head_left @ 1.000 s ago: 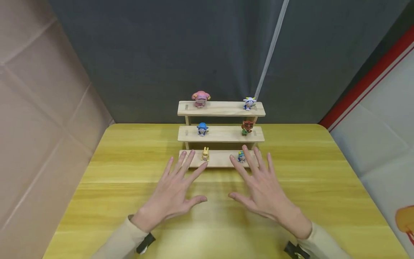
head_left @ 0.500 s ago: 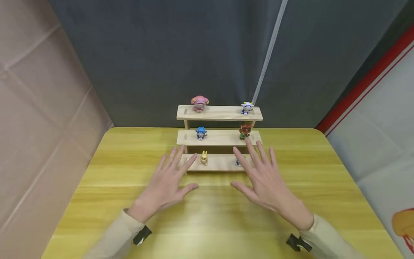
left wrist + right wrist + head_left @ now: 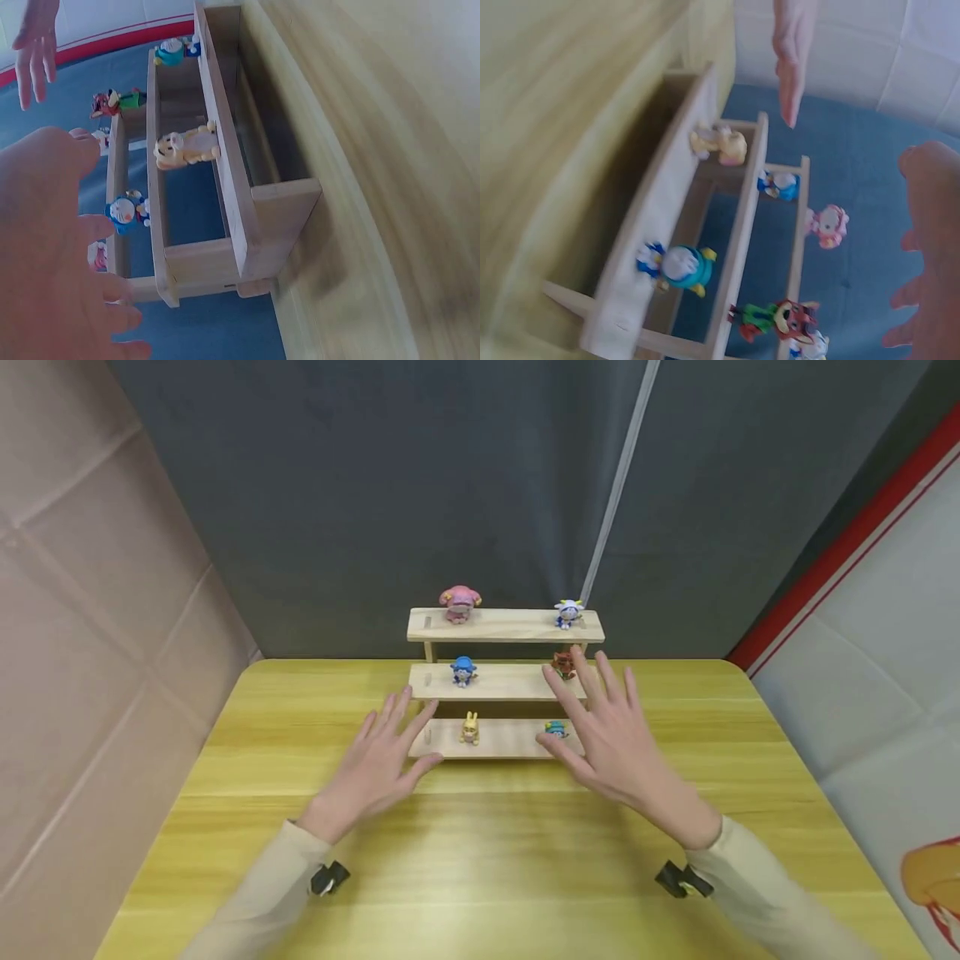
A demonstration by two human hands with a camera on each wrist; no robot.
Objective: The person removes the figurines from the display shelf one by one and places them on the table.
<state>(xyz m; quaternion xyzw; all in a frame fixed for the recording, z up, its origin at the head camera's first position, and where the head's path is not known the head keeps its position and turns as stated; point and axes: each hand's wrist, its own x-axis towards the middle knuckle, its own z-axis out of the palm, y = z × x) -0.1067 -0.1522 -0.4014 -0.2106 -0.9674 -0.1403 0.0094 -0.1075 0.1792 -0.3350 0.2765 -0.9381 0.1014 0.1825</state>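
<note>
A three-tier wooden stand (image 3: 502,625) carries small toy figurines. On top sit a pink figurine (image 3: 459,603) and a white horned one (image 3: 567,615). The middle tier bears a blue-hatted figurine (image 3: 463,672) and a red fox figurine (image 3: 562,663), the latter partly behind right fingertips. Below are a yellow rabbit figurine (image 3: 469,731) and a teal-hatted figurine (image 3: 556,727). My left hand (image 3: 369,770), fingers spread, is nearest the stand's left end and holds nothing. My right hand (image 3: 617,745), also spread and holding nothing, overlaps the stand's right end in the head view.
The stand stands near the back edge of a yellow wood-grain table (image 3: 480,860). Behind rises a dark curtain (image 3: 337,510) with a pale strip. A beige panel (image 3: 97,652) flanks the left; a white, red-edged panel (image 3: 862,693) flanks the right.
Both hands have moved forward, away from the person, with fingers still spread; the left has also drifted left. The figurines keep their places on the stand, and the head view has shifted slightly.
</note>
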